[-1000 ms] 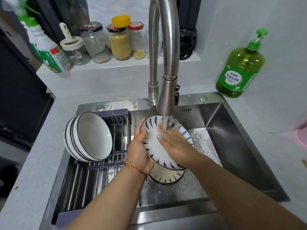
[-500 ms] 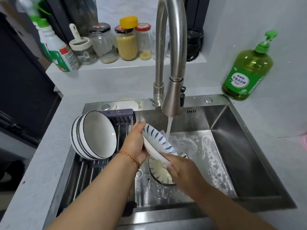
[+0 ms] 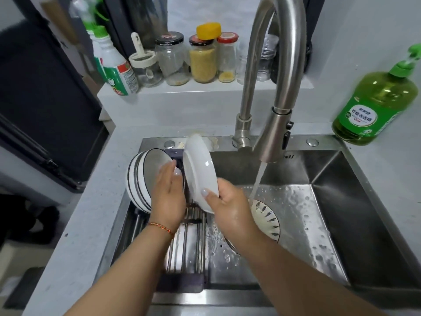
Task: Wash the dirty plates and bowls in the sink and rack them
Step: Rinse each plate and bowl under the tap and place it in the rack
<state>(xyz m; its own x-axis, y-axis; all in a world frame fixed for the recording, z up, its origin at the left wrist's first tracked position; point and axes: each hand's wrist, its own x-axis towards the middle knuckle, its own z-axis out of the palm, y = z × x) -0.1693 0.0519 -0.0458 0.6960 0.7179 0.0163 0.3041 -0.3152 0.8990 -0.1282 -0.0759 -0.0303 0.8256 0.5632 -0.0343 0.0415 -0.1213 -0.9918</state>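
Observation:
My right hand [image 3: 230, 208] grips the lower rim of a white plate [image 3: 199, 172], held on edge with its plain underside toward me, above the drying rack [image 3: 186, 242] on the sink's left side. My left hand [image 3: 168, 197] is beside the plate with fingers straight, just left of its rim; contact is unclear. Two black-striped white bowls [image 3: 141, 179] stand nested on their sides at the rack's back left. Another blue-patterned dish [image 3: 266, 220] lies on the sink floor, partly hidden by my right wrist.
The steel faucet [image 3: 273, 87] runs a stream of water [image 3: 257, 179] into the wet sink [image 3: 341, 224]. A green dish soap bottle [image 3: 376, 103] stands at the back right. Jars [image 3: 202, 58] and a cleaner bottle [image 3: 116, 69] line the ledge behind.
The plate has moved left out of the water stream to above the rack and turned on edge. My right hand now holds its rim; my left hand has let go and sits beside it.

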